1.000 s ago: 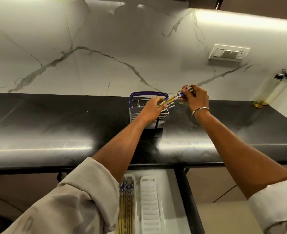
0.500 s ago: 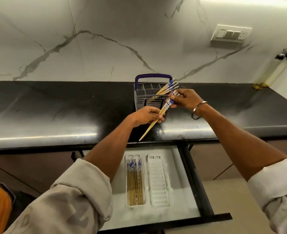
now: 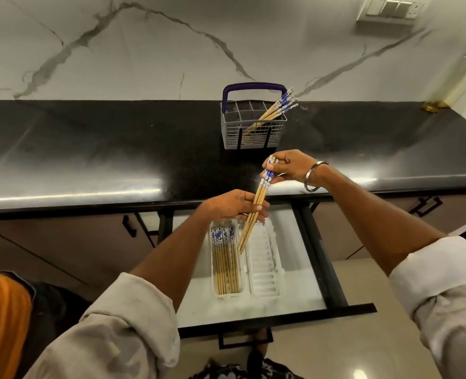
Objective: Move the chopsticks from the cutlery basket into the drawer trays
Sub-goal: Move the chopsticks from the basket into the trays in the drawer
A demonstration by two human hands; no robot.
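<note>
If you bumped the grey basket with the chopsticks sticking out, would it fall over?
Probably not easily. The cutlery basket sits flat on the counter, and looks light. Its few chopsticks all lean to one corner, so a hard bump might slide or tip it that way.

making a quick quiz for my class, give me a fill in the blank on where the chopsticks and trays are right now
1. The held chopsticks are gripped by ____ hands, the left hand and the right hand.
2. The left tray in the drawer holds chopsticks; the right tray is ____.
3. The cutlery basket stands on the ____ countertop.

Missing words: both; empty; black
</note>
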